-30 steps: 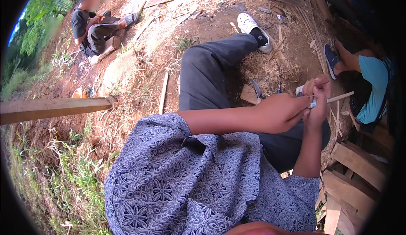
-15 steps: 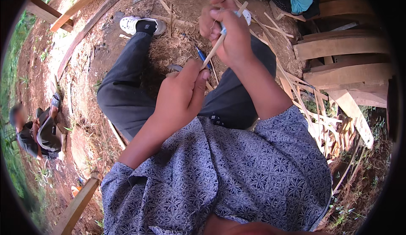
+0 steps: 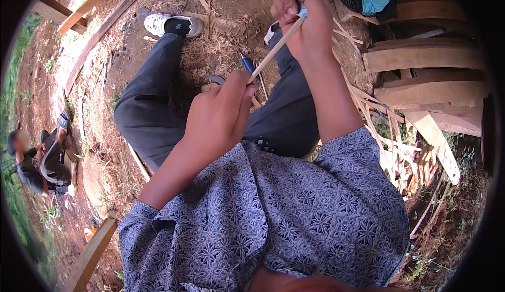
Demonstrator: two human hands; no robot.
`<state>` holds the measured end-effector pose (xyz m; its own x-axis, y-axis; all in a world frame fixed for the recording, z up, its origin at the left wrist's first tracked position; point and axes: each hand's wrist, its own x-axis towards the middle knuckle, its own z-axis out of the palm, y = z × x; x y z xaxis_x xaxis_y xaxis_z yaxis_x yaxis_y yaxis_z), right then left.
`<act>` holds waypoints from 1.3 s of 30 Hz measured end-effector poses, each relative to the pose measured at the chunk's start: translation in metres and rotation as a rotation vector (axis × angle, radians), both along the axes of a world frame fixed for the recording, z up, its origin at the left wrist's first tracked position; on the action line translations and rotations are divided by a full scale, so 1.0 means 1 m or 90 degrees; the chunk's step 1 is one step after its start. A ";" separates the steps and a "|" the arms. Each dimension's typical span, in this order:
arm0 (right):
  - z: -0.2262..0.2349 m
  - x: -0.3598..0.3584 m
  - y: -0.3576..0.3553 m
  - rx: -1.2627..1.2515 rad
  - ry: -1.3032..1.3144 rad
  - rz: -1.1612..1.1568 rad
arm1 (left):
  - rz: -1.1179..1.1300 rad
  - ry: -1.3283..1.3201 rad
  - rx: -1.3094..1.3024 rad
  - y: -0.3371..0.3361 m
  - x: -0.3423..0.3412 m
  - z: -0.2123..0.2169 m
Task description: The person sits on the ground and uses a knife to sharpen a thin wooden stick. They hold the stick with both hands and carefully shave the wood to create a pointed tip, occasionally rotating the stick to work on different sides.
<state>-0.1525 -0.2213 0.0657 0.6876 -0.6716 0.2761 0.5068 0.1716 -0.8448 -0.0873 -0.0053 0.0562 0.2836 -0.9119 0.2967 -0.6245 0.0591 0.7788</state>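
- Left hand (image 3: 218, 116): curled shut, fingers closed around the near end of a thin pale stick (image 3: 276, 49); a curved dark blade (image 3: 214, 78) pokes out just beyond the knuckles, so the same fist probably grips a knife too. Can't confirm the handle, it's hidden.
- Right hand (image 3: 305, 21): clamped on the stick's far end, thumb and fingers pinching it along with something small and light blue; can't tell what that is.
- Stick spans hand to hand, tilted up to the right, held over the lap. Two-point hold keeps it stiff and off the ground.
- Blue-handled tool (image 3: 246, 62) lies just under the stick, between the legs, close by.
- Legs in dark trousers (image 3: 152, 102), white shoe (image 3: 158, 23) out front on bare dirt.
- Split wooden strips (image 3: 400, 155) piled at right beside stacked planks (image 3: 426, 58).
- Another person (image 3: 37, 160) crouches far left, well apart.
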 end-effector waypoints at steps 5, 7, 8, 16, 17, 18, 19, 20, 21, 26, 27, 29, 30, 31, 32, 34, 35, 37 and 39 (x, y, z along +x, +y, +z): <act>-0.015 0.005 0.062 0.020 0.122 0.072 | 0.023 -0.021 -0.020 -0.009 0.006 -0.002; -0.006 0.004 0.037 0.020 0.086 0.006 | 0.021 -0.023 -0.029 -0.005 0.004 -0.006; -0.001 0.004 0.010 0.019 0.006 -0.009 | 0.021 -0.020 -0.023 -0.003 0.001 -0.006; -0.010 0.002 0.030 0.038 0.072 0.007 | 0.011 0.006 0.083 0.000 0.004 0.000; -0.002 0.001 0.005 -0.006 0.020 -0.044 | 0.006 0.000 0.073 0.001 0.001 0.001; 0.000 0.001 -0.001 0.010 -0.012 -0.038 | -0.001 -0.009 0.064 0.000 0.000 0.000; 0.004 0.002 -0.005 0.021 -0.047 -0.031 | -0.006 -0.022 0.048 -0.003 0.001 0.002; -0.001 0.005 0.013 0.071 -0.007 -0.003 | 0.006 -0.032 0.032 -0.005 0.003 0.002; -0.010 0.006 0.043 0.119 0.035 0.022 | 0.017 -0.042 0.014 -0.008 0.006 0.002; -0.004 -0.002 0.000 0.019 -0.030 -0.009 | 0.013 -0.029 -0.006 -0.001 0.000 -0.008; -0.003 0.000 0.002 0.047 -0.033 0.003 | 0.013 -0.024 -0.021 -0.003 0.000 -0.006; 0.003 0.010 0.009 0.094 -0.046 0.024 | -0.040 0.099 0.008 -0.005 0.008 -0.005; 0.010 0.011 0.014 0.091 0.010 -0.033 | -0.089 0.219 0.056 -0.004 0.015 -0.003; 0.013 0.012 0.010 0.085 0.008 -0.020 | -0.136 0.339 0.105 -0.002 0.019 0.003; 0.012 0.011 0.000 0.081 0.008 -0.004 | -0.165 0.488 0.107 -0.004 0.021 0.007; 0.010 0.010 -0.005 0.077 0.009 0.001 | -0.220 0.784 0.105 -0.009 0.026 0.013; 0.009 0.011 -0.004 0.079 0.012 0.003 | -0.237 0.800 0.116 -0.009 0.027 0.013; 0.007 0.012 -0.003 0.081 0.016 0.007 | -0.273 0.828 0.136 -0.010 0.029 0.013; 0.006 0.014 -0.004 0.067 0.019 0.020 | -0.293 0.875 0.140 -0.010 0.026 0.012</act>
<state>-0.1388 -0.2255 0.0721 0.7156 -0.6739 0.1838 0.4745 0.2758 -0.8359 -0.0611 -0.0153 0.0684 -0.1001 -0.9882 -0.1156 0.6406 -0.1529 0.7525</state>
